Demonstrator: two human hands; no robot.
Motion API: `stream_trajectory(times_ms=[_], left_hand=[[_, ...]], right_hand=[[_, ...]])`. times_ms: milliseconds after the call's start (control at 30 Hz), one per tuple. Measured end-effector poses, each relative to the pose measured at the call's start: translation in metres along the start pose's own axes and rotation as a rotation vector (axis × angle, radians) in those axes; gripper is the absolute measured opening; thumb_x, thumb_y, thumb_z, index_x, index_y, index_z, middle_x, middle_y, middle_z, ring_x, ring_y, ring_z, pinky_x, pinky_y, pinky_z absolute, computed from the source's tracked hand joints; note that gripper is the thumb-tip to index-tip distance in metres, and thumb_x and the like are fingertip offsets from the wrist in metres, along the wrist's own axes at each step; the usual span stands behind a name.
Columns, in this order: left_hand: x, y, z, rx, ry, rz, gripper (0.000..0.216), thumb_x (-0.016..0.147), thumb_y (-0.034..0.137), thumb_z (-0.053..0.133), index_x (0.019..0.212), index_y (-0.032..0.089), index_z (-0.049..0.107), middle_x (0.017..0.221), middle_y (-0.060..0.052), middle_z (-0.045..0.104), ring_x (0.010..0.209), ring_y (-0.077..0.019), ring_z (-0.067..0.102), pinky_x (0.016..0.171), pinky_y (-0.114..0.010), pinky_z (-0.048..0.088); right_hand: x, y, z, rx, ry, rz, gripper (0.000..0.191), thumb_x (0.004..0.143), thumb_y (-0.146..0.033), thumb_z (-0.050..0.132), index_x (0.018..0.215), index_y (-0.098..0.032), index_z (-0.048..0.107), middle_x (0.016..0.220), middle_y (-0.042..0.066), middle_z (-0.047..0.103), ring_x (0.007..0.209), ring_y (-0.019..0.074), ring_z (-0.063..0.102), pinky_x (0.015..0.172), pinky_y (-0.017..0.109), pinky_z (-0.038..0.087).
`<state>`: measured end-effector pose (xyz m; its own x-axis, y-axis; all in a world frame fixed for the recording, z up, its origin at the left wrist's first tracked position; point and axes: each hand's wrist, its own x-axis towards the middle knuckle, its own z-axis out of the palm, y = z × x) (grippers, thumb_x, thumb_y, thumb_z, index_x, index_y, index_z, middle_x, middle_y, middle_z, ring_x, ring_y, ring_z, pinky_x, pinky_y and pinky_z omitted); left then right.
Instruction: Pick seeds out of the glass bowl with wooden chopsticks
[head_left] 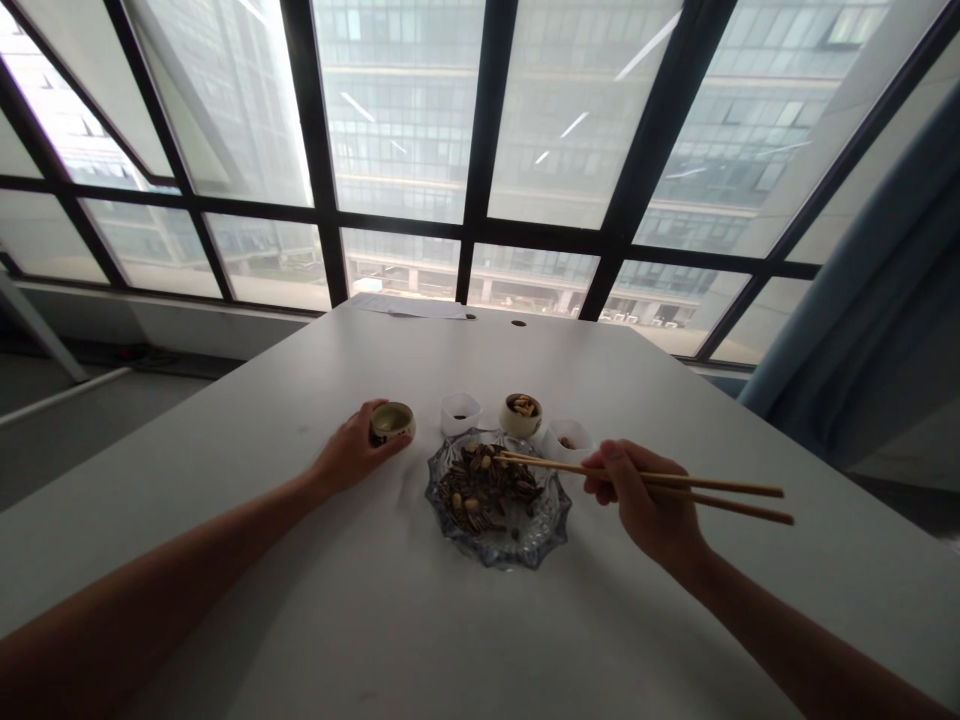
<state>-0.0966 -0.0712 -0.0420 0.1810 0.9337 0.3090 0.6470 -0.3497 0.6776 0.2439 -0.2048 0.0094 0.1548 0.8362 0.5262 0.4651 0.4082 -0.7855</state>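
Note:
My left hand (358, 446) is wrapped round a small ceramic cup (393, 418) standing on the table, left of a scalloped glass plate (551, 540). In my right hand (651, 498) is a pair of wooden chopsticks (720, 487), their tips over the plate. Dark striped sunflower seeds (476, 495) and a few pale nuts (472, 505) lie on the plate. Whether the tips grip anything is too small to tell. Behind the plate stand a white cup (459, 400) with something dark inside, a ceramic cup (513, 420) with pale pieces, and another white cup (561, 428) with small reddish-brown bits.
The white table (315, 600) reaches to a wall of windows (405, 120). Papers (409, 306) lie at its far edge, with a small brown disc (518, 323) near them. A blue curtain (870, 270) hangs at the right.

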Motion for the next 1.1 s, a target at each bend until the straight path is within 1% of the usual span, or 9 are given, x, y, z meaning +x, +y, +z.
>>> stream_trajectory(times_ms=[67,133,233,300,567,800,900,1000,1100], left_hand=[[0.000,0.000,0.000,0.003,0.000,-0.003,0.080,0.073,0.071,0.062,0.132,0.018,0.048,0.116,-0.014,0.070,0.105,-0.0309,0.068,0.089,-0.043,0.054],[0.000,0.000,0.000,0.008,0.004,-0.001,0.079,0.074,0.071,0.062,0.131,0.018,0.049,0.115,-0.014,0.070,0.104,-0.0304,0.068,0.088,-0.042,0.055],[0.000,0.000,0.000,0.012,0.023,0.012,0.077,0.073,0.070,0.063,0.130,0.019,0.050,0.113,-0.013,0.071,0.102,-0.0295,0.069,0.086,-0.041,0.055],[0.000,0.000,0.000,0.013,0.029,0.019,0.077,0.074,0.069,0.063,0.129,0.019,0.051,0.112,-0.012,0.071,0.101,-0.0293,0.069,0.086,-0.041,0.055],[0.000,0.001,0.000,0.005,0.013,0.011,0.077,0.074,0.069,0.063,0.130,0.018,0.050,0.112,-0.013,0.072,0.099,-0.0296,0.070,0.085,-0.042,0.056],[0.000,0.000,0.001,0.023,0.022,0.026,0.078,0.074,0.071,0.062,0.130,0.018,0.050,0.113,-0.013,0.071,0.102,-0.0304,0.069,0.087,-0.042,0.055],[0.000,0.000,0.001,0.029,0.012,0.029,0.079,0.074,0.070,0.062,0.132,0.018,0.049,0.116,-0.014,0.070,0.104,-0.0310,0.068,0.089,-0.043,0.054],[0.000,-0.001,0.000,0.037,0.010,0.034,0.079,0.075,0.070,0.062,0.133,0.018,0.048,0.118,-0.014,0.070,0.105,-0.0312,0.068,0.090,-0.044,0.053],[0.000,-0.002,0.001,0.072,-0.002,0.049,0.083,0.071,0.069,0.067,0.134,0.019,0.047,0.121,-0.015,0.068,0.107,-0.0327,0.066,0.092,-0.046,0.052]], right_hand=[[0.001,0.001,0.000,-0.027,-0.016,-0.007,0.050,0.095,-0.057,0.054,0.069,-0.017,0.069,0.053,0.004,0.064,0.044,0.0127,0.056,0.042,0.023,0.045],[0.000,0.002,0.002,-0.076,-0.068,-0.024,0.045,0.094,-0.052,0.057,0.069,-0.017,0.069,0.056,0.005,0.067,0.046,0.0135,0.059,0.044,0.023,0.046],[-0.001,0.005,0.003,-0.130,-0.144,-0.100,0.039,0.094,-0.046,0.060,0.069,-0.017,0.069,0.056,0.004,0.067,0.048,0.0136,0.059,0.047,0.024,0.047],[-0.001,0.007,0.003,-0.133,-0.165,-0.136,0.038,0.094,-0.045,0.061,0.068,-0.018,0.069,0.055,0.003,0.065,0.048,0.0132,0.059,0.047,0.023,0.047],[0.000,0.023,0.005,-0.007,-0.099,0.043,0.046,0.093,-0.056,0.058,0.071,-0.017,0.070,0.058,0.006,0.069,0.047,0.0137,0.059,0.045,0.024,0.047],[-0.002,0.020,0.010,0.012,-0.138,0.066,0.049,0.090,-0.061,0.060,0.072,-0.017,0.071,0.057,0.005,0.067,0.048,0.0134,0.057,0.043,0.023,0.045],[-0.003,0.021,0.013,0.039,-0.110,0.068,0.048,0.090,-0.060,0.061,0.074,-0.017,0.072,0.058,0.005,0.067,0.048,0.0136,0.057,0.043,0.024,0.045],[-0.005,0.020,0.013,0.066,-0.099,0.044,0.047,0.090,-0.058,0.061,0.071,-0.017,0.071,0.056,0.005,0.066,0.048,0.0137,0.057,0.045,0.024,0.047],[-0.007,0.017,0.012,0.123,-0.063,0.029,0.048,0.092,-0.057,0.058,0.069,-0.017,0.071,0.054,0.004,0.065,0.046,0.0132,0.056,0.044,0.024,0.046]])
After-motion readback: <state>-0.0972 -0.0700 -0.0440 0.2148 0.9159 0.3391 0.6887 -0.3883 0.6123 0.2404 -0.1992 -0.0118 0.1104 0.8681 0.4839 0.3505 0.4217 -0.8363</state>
